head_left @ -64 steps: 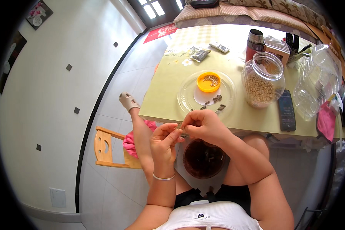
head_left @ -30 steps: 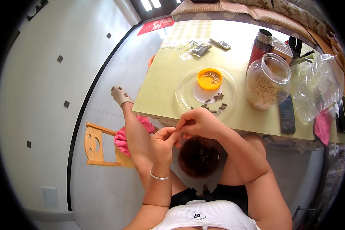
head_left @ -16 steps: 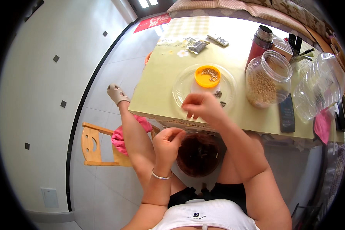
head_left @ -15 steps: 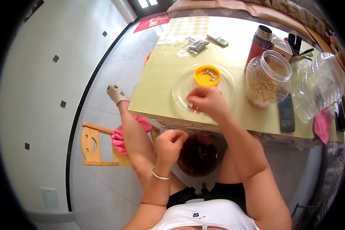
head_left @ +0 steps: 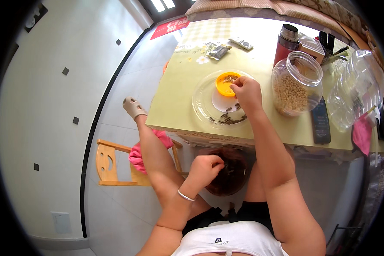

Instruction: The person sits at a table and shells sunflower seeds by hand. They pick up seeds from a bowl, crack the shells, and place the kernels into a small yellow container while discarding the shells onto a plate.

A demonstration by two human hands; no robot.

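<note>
My right hand [head_left: 248, 93] is at the right rim of a small round yellow lid [head_left: 223, 90], its fingertips pinched together; anything between them is too small to make out. Several pale shelled kernels [head_left: 230, 79] lie in the lid. It rests on a clear round plate [head_left: 200, 102], where several dark striped sunflower seeds [head_left: 231, 120] are spread along the near side. Below the table edge, my left hand [head_left: 205, 171] hovers at the left of a dark brown bin [head_left: 226, 185], thumb and fingers closed. Whatever it may hold is hidden. Small pale bits show inside the bin.
Right of the plate stands a clear jar [head_left: 295, 91] of tan pellets, with a red thermos [head_left: 286, 45] behind. A black remote [head_left: 321, 123] and clear plastic packaging [head_left: 356, 94] lie farther right. A small wooden chair [head_left: 109, 164] is at the left.
My right hand has gone from over the near part of the plate up to the yellow lid, uncovering the seeds. My left hand has shifted right and slightly down, closer over the bin.
</note>
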